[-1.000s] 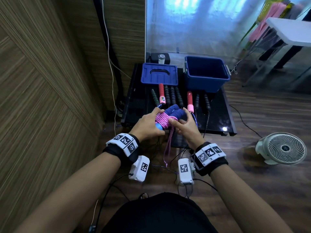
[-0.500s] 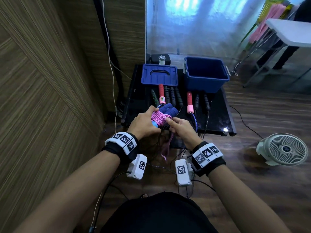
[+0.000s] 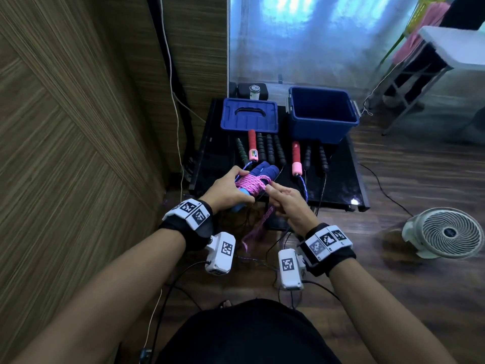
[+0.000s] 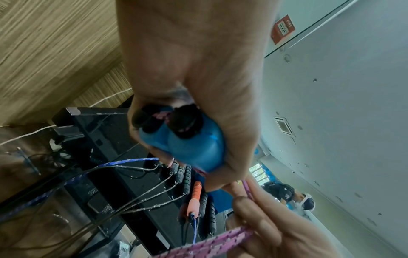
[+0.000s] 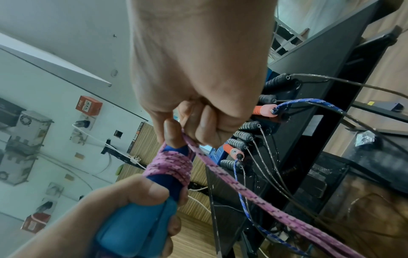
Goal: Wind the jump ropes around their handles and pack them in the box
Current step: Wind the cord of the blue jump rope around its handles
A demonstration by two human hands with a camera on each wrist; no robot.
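Note:
My left hand [image 3: 225, 191] grips a pair of blue jump rope handles [image 3: 265, 170] held side by side above the table's front edge. Pink rope [image 3: 250, 186] is wound in several turns around their middle. In the left wrist view the light blue handle ends [image 4: 194, 148] sit in my palm. My right hand [image 3: 278, 197] pinches the pink rope [image 5: 198, 150] just beside the winding [image 5: 170, 165], and the loose tail [image 3: 258, 227] hangs below. The open blue box [image 3: 317, 132] stands at the back right of the table.
The blue lid [image 3: 249, 115] lies at the back left of the black table [image 3: 338, 185]. Several other jump ropes lie in a row: red-and-pink handles [image 3: 296, 156] and black ribbed handles [image 3: 270, 151], their cords trailing over the front edge. A white fan [image 3: 446, 232] stands on the floor at right.
My right hand has come off the top of the bundle and drawn back toward me with the pink rope. The left hand keeps its grip on the handles.

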